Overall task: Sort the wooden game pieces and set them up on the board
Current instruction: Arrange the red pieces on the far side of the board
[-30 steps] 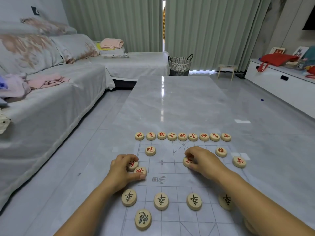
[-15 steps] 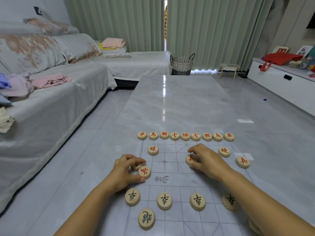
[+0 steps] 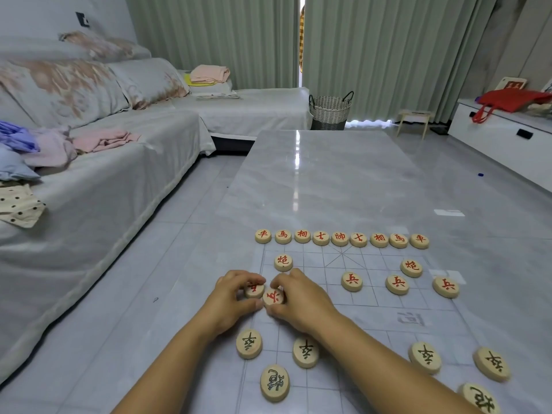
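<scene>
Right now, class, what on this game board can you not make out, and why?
Head view only.
The red piece in the left hand: character partly covered by the hand.
The black piece at bottom right: cut off by the frame.
The board under the right forearm: hidden.

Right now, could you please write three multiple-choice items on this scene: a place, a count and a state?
1. The pale woven basket stands: A on the glossy grey table; B on the floor beyond it; C under it.
2. Round wooden pieces in the far row: A seven; B nine; C eleven.
3. The right hand: A lies flat; B hangs idle; C pinches a red-marked wooden piece.
Key: 1B, it sits by the curtains; 2B, nine count out; 3C, it grips the piece.
</scene>
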Motion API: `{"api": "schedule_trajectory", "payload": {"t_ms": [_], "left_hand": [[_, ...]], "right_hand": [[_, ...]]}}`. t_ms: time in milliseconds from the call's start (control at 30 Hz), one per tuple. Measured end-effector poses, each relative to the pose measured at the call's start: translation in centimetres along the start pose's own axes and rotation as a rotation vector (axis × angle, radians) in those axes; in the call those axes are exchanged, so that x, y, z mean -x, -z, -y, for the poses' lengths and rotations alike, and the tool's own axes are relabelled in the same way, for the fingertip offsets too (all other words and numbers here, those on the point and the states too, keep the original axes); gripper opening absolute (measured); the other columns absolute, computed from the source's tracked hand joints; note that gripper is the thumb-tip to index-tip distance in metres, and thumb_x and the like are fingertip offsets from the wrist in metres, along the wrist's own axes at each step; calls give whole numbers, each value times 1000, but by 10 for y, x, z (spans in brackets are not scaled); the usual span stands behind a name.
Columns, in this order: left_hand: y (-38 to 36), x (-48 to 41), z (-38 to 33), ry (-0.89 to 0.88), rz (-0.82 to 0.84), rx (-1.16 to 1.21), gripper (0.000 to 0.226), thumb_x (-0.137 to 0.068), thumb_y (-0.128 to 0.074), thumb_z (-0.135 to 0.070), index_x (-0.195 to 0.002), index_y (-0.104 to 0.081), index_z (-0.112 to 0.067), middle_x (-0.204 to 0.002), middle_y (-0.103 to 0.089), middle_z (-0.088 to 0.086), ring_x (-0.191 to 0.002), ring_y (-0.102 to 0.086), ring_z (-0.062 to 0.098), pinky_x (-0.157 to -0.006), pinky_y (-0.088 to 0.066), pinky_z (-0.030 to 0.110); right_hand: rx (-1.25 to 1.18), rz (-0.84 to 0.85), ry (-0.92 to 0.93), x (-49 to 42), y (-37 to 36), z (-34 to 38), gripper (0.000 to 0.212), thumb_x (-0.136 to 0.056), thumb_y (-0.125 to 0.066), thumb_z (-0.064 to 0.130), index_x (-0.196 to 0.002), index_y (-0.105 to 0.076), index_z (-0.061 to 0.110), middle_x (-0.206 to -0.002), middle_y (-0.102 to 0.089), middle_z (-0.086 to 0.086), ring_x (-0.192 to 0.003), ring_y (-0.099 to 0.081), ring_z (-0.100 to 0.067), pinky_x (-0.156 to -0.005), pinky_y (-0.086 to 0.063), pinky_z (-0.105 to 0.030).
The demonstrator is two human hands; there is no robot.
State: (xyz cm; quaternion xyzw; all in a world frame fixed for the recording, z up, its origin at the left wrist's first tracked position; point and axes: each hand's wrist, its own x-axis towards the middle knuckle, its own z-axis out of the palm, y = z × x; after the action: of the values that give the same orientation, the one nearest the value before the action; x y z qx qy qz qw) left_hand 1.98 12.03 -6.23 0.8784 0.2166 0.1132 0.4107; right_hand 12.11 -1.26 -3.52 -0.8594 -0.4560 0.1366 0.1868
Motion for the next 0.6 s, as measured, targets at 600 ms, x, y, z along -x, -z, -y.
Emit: {"api": "schedule_trajectory", "payload": {"t_ms": [600], "left_hand": [[-7, 3, -3, 79, -195, -15, 42, -75, -72, -16, -115, -57, -13, -116, -46, -6, -100, -48, 9, -89, -37, 18]], "right_hand": [[157, -107, -99, -10, 25, -35, 40, -84, -58, 40, -118, -52, 19, -117, -56, -3, -108, -50, -23, -94, -33, -34]]}}
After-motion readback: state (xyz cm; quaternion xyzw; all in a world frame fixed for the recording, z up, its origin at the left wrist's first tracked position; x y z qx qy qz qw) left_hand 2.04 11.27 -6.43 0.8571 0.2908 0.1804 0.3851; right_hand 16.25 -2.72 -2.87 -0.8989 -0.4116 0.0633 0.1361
